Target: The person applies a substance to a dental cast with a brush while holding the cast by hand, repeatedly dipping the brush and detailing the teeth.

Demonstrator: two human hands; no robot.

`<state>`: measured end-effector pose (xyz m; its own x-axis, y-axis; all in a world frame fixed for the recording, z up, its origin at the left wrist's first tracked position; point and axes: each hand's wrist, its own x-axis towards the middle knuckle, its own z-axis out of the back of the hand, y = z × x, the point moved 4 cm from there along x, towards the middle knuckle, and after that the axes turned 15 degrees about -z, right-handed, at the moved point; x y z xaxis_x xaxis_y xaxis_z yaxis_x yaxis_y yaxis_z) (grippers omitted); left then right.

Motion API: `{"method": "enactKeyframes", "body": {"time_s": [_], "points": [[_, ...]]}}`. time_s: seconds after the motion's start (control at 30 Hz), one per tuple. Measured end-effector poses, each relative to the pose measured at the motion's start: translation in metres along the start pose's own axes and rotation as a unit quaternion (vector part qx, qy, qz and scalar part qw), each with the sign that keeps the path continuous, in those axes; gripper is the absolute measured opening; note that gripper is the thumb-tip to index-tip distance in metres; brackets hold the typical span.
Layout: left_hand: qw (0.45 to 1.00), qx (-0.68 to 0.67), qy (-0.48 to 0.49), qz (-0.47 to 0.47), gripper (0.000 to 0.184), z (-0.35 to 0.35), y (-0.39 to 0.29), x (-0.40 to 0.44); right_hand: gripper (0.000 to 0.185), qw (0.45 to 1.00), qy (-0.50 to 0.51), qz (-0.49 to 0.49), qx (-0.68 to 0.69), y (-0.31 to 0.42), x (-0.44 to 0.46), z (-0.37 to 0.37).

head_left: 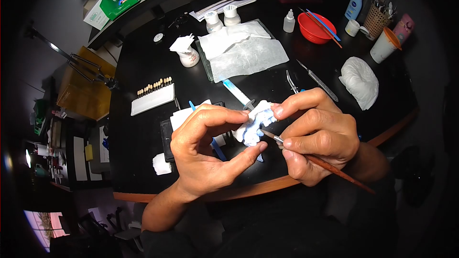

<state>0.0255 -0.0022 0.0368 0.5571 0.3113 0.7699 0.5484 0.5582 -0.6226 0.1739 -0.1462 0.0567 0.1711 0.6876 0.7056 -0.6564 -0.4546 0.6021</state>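
Between the thumb and fingertips of my left hand (205, 145) is a small dental model (255, 126), pale blue and white with tooth-like bumps. My right hand (318, 136) pinches a fine brush (330, 166) with a reddish-brown wooden handle. Its tip points left and meets or nearly meets the model's lower right side; exact contact is hard to tell. The right index finger also rests at the model's upper right edge. Just behind the model lies a syringe (237, 93) with blue contents.
Behind are a tissue-covered glass slab (251, 57), white jars (213, 21), a red bowl (314, 27) and a dropper bottle (289, 21). To the right lie a knife-like tool (318, 81) and wadded tissue (359, 83). A tooth shade guide (153, 96) sits left. The wooden table edge (267, 185) runs nearest me.
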Motion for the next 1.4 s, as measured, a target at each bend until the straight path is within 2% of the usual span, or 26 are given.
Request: {"method": "enactKeyframes", "body": {"time_s": [0.23,0.43,1.4], "points": [[0.995,-0.050,-0.006,0.083,0.047,0.0002,0.0020,-0.0041,0.013,1.000,0.004,-0.001,0.002,-0.0001,0.0019,0.0035],[0.994,-0.076,-0.018,0.077,0.045,-0.0026,0.0013,-0.0032,0.013,1.000,0.010,0.002,0.000,-0.0002,0.0022,0.0024],[0.997,-0.043,-0.012,0.069,0.046,-0.0005,0.0005,-0.0029,0.016,1.000,-0.001,0.005,0.001,0.0019,-0.0009,-0.0003]]}}
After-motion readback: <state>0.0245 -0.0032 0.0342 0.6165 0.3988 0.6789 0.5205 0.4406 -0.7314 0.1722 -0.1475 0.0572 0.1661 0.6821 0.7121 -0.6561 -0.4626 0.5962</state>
